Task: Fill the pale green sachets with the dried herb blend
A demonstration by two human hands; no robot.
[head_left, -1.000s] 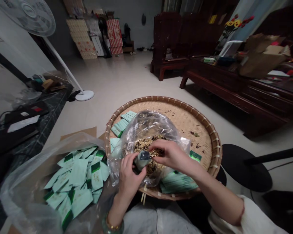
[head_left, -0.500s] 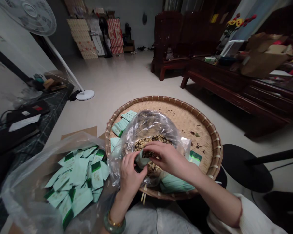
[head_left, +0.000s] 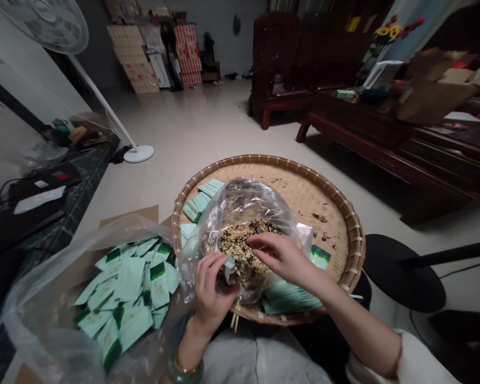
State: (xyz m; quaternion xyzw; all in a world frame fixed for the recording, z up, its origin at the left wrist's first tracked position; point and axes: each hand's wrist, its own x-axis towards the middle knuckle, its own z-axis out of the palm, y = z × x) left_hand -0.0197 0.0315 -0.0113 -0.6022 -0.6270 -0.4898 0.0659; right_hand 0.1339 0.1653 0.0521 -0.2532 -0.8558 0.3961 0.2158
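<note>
A round woven bamboo tray rests on my lap. On it sits a clear plastic bag with a heap of dried tea mix. My left hand is closed round a small mint-green sachet held over the mix. My right hand reaches into the bag, fingers curled and pinching at the mix beside the sachet. Flat green sachets lie stacked at the tray's far left and near edge.
A large plastic-lined box with several green sachets lies to my left. A standing fan and a dark counter with cables are at left. Dark wooden furniture stands right, a black round stool nearby.
My right hand has lifted its fingers off the sachet's mouth and shifted slightly right onto the tea mix. The left hand has lowered the sachet a little.
</note>
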